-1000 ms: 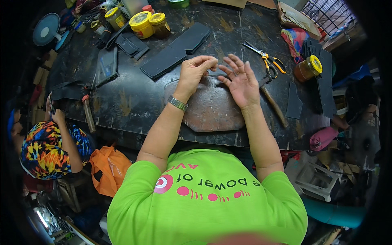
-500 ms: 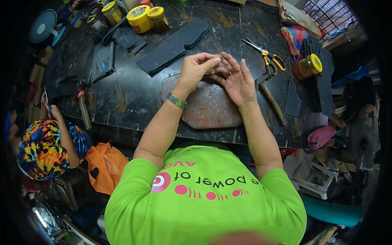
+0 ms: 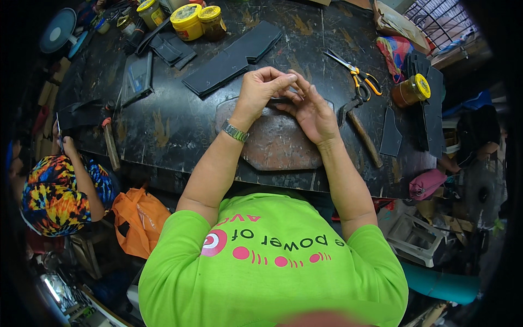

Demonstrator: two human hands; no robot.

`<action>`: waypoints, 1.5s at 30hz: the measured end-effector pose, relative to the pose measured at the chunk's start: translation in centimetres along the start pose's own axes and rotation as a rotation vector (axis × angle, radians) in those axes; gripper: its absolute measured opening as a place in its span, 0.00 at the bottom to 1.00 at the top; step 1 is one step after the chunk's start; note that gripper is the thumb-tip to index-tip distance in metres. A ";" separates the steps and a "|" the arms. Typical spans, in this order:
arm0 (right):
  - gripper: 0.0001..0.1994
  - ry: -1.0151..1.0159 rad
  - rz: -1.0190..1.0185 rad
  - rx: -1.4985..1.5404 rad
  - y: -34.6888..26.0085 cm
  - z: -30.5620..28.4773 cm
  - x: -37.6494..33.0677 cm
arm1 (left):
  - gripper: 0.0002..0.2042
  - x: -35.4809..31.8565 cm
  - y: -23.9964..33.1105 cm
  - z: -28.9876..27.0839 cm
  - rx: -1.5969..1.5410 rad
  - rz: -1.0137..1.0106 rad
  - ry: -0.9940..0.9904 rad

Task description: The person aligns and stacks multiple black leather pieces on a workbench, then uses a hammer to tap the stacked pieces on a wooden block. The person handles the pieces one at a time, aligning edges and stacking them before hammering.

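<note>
My left hand (image 3: pixel 262 90), a metal watch on its wrist, and my right hand (image 3: pixel 311 111) meet fingertip to fingertip above a reddish-brown stone slab (image 3: pixel 272 144) on the dark worktable (image 3: pixel 174 125). Both hands curl around a small thin dark piece (image 3: pixel 281 100), pinched between the fingers and mostly hidden by them. What kind of material it is cannot be told.
Orange-handled scissors (image 3: pixel 357 73) and a wooden-handled hammer (image 3: pixel 360 131) lie right of the slab, near a yellow-lidded jar (image 3: pixel 412 90). Long dark flat pieces (image 3: pixel 234 57) and yellow tins (image 3: pixel 188 19) sit at the back. Another person in a colourful shirt (image 3: pixel 54 191) sits lower left.
My hands lay flat with spread fingers on the slab; now the fingers have drawn together and closed on the small dark piece, lifted slightly off the slab.
</note>
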State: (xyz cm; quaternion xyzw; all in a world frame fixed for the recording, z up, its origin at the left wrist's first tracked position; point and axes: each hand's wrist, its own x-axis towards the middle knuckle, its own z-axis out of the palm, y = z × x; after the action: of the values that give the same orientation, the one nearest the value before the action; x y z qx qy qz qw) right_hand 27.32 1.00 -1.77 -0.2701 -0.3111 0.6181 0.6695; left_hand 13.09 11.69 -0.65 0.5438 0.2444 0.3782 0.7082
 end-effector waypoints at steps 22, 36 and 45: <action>0.32 -0.010 -0.009 0.063 -0.3 -0.4 0.1 | 0.07 -0.1 0.2 0.1 0.058 0.053 -0.107; 0.27 -0.122 0.131 0.238 -0.2 -0.9 -0.2 | 0.04 -0.7 1.2 -0.1 -0.056 0.116 -0.217; 0.24 -0.195 0.185 0.254 -0.1 -0.7 -0.1 | 0.11 -0.3 1.7 -1.1 0.495 0.497 -0.048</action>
State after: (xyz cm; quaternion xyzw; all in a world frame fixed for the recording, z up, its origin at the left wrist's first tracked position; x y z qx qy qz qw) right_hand 27.90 0.87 -2.20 -0.1498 -0.2679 0.7345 0.6053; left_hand 11.60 12.33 0.66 0.7505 0.1724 0.4554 0.4468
